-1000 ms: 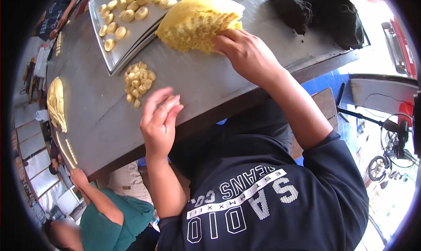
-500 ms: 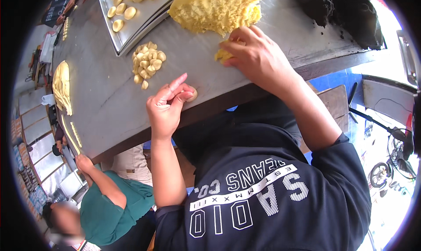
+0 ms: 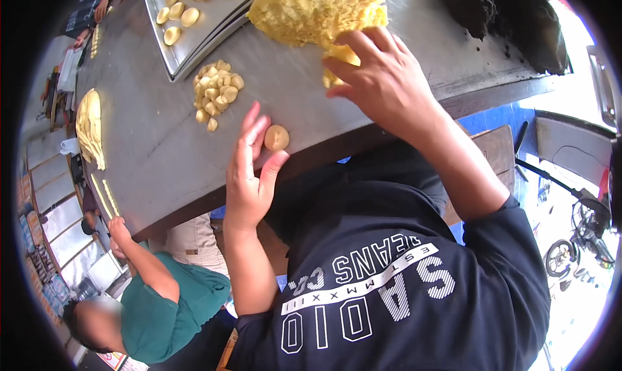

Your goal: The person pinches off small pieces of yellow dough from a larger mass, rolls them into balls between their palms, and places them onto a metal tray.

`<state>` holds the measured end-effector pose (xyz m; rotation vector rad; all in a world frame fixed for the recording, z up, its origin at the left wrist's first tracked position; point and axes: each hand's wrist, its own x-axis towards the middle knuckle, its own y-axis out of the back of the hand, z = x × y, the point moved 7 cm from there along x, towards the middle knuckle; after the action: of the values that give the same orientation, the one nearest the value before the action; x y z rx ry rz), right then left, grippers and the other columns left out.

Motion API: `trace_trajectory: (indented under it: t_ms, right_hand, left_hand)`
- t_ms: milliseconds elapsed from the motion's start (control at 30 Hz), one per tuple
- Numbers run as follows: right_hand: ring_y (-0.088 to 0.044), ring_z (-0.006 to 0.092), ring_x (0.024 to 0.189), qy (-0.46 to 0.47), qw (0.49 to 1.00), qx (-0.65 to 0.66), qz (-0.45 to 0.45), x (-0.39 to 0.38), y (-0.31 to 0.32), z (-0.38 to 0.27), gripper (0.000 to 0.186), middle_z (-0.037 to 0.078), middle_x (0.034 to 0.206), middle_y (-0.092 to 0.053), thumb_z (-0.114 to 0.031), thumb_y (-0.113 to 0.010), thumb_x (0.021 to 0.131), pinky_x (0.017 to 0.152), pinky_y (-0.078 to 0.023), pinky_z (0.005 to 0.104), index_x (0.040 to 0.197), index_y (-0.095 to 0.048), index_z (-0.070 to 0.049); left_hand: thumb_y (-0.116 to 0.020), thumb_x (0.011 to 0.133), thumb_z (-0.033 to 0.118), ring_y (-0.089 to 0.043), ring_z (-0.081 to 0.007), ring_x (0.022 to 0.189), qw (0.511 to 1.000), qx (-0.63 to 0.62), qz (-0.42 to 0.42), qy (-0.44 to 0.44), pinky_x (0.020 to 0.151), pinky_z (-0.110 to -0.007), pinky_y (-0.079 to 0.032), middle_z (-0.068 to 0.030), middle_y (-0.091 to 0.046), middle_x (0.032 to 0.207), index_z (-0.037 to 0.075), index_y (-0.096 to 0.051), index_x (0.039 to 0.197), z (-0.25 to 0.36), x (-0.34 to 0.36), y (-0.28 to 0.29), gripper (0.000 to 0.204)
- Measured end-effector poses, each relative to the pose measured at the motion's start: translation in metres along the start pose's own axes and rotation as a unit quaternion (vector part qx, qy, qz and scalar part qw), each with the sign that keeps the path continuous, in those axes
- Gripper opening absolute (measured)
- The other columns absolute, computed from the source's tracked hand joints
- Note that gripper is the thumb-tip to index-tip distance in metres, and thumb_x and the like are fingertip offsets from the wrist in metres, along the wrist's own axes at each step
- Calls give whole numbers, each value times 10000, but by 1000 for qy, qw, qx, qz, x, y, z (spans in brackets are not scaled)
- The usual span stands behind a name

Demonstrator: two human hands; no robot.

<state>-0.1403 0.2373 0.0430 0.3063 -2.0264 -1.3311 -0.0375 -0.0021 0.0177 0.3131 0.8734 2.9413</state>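
My left hand (image 3: 256, 177), open with fingers apart, rests beside a small round piece of pale dough (image 3: 276, 137) near the front edge of the steel table (image 3: 162, 164). Up and to the right, my right hand (image 3: 382, 79) curls its fingers on a small lump of yellow dough (image 3: 332, 73), just below the big crumbly yellow dough mass (image 3: 311, 15). A heap of small pale dough pieces (image 3: 216, 91) lies left of my hands. Behind it, stacked metal trays (image 3: 163, 60) carry several round pale pieces.
A black mass (image 3: 525, 34) sits at the right. At the left lie a long yellow dough slab (image 3: 89, 125) and thin strips (image 3: 107, 196). A teal-shirted person (image 3: 162, 306) works lower left; another person's arm (image 3: 103, 5) shows top left. A wooden stool (image 3: 486, 151) stands below the table.
My right hand moved down from the large dough mass, now with a small piece under its fingers. My left hand closed over a round piece, then opened, uncovering it on the table.
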Motion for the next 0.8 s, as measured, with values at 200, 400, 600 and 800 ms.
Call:
trace_trajectory:
  t_ms: [200, 400, 600, 800]
  right_hand:
    - [-717, 310, 1247, 16, 998, 65, 18, -5, 3, 1, 241, 82, 1372, -717, -81, -729, 898, 997, -636, 431, 1107, -848, -99]
    - [-731, 302, 1154, -15, 1000, 15, -23, 4, -20, 2, 164, 78, 1171, -756, -32, -683, 910, 954, -652, 435, 1008, -813, -59]
    - [-728, 324, 1138, 45, 984, 156, -73, -10, 0, 10, 238, 103, 1170, -749, -8, -738, 886, 1008, -619, 438, 1094, -840, -64]
    - [-720, 311, 1167, -22, 991, 134, 0, -13, -5, 7, 290, 82, 1257, -744, -106, -844, 935, 1017, -615, 415, 1222, -857, -151]
  left_hand:
    - [-874, 993, 108, -760, -344, 1172, 983, 176, -32, -53, 993, -458, -621, -126, -730, 1343, 28, -738, 1113, 3, 23, 5, 198]
    - [-852, 1041, 134, -734, -336, 908, 995, 97, 16, -18, 807, -421, -610, -138, -769, 1209, 9, -726, 1091, 3, 28, 1, 184]
    - [-822, 1067, 91, -774, -332, 1067, 947, 284, 132, -73, 908, -453, -633, -165, -743, 1392, -5, -735, 1078, 21, -9, -17, 129]
    - [-817, 1051, 100, -705, -239, 900, 992, 35, -11, 117, 814, -392, -594, -135, -724, 1196, 14, -674, 1072, -3, 34, 6, 169]
